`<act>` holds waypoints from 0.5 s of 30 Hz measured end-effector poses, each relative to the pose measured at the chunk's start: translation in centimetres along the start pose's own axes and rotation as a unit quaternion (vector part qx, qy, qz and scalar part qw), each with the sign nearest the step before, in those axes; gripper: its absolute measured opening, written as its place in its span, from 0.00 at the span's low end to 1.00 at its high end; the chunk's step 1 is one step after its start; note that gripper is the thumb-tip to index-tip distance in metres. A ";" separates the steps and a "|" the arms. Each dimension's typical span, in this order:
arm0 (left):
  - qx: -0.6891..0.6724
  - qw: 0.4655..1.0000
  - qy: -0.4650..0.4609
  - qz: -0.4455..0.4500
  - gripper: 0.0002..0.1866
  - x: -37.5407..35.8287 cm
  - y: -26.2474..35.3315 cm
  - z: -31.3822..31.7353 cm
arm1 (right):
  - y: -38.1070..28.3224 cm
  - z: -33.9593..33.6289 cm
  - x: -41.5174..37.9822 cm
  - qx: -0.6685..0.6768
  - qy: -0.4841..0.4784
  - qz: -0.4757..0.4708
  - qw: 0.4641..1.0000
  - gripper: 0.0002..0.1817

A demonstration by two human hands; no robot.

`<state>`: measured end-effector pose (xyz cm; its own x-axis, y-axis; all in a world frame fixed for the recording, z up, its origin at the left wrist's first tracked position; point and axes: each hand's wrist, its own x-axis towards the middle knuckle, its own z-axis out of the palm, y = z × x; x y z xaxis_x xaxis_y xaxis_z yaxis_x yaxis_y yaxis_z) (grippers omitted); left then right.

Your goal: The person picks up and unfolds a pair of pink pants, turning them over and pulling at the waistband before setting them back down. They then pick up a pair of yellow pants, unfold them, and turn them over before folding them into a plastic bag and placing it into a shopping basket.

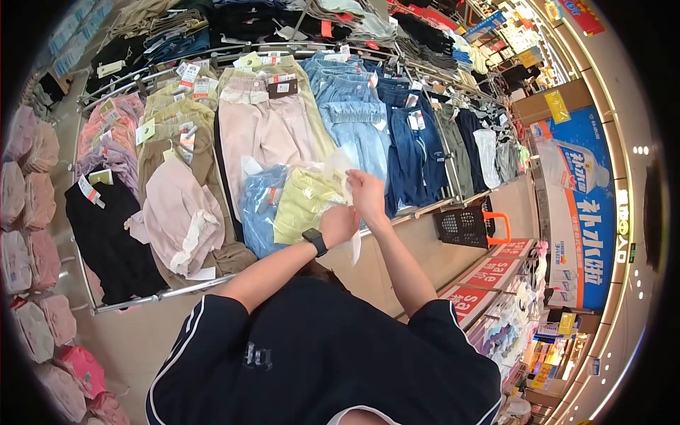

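My left hand (338,225), with a black watch at its wrist, is closed at the lower right edge of a clear plastic bag around folded yellow-green clothing (304,202). Just above and to the right, my right hand (367,193) pinches the whitish plastic (341,164) at the bag's upper corner. A strip of the plastic hangs below my hands. Beside the yellow-green piece, on its left, lies folded blue denim (262,205), also in clear plastic. Both packs rest over light pink trousers (262,131) on the rack.
Light blue trousers (350,124) and dark blue trousers (414,156) lie to the right. A pale pink garment (180,212) and black trousers (113,241) are at the left. A black basket with an orange handle (460,228) stands on the floor near red sale signs (489,273).
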<state>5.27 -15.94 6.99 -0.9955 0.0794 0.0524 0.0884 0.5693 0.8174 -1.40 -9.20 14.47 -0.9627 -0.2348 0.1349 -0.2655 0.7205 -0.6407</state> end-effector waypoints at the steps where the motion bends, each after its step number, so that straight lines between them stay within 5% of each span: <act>1: 0.006 1.000 0.007 0.011 0.18 -0.3 0.0 0.3 | 0.3 0.1 0.0 -0.008 0.003 0.003 1.000 0.10; 8: -0.005 0.999 0.009 0.037 0.21 -0.4 -1.2 2.4 | 0.5 0.1 1.3 -0.029 0.026 0.008 0.999 0.10; 11: -0.178 0.979 -0.096 0.004 0.16 -1.6 0.9 -3.5 | 0.6 -0.2 1.6 -0.002 0.036 -0.019 0.999 0.09; 13: -0.126 0.976 0.131 0.117 0.22 -2.0 -1.1 -5.2 | -0.3 -1.1 1.3 0.023 0.026 -0.022 0.999 0.09; 15: -0.031 0.982 0.162 0.090 0.41 -1.7 -3.9 -8.8 | -1.2 -2.2 0.5 0.047 0.028 -0.053 0.997 0.09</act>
<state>6.34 -25.44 8.76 -0.9235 -0.0963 0.3714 0.2722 0.5178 0.8110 -1.72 -8.78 16.95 -0.9313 -0.2686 0.2461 -0.3631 0.6289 -0.6875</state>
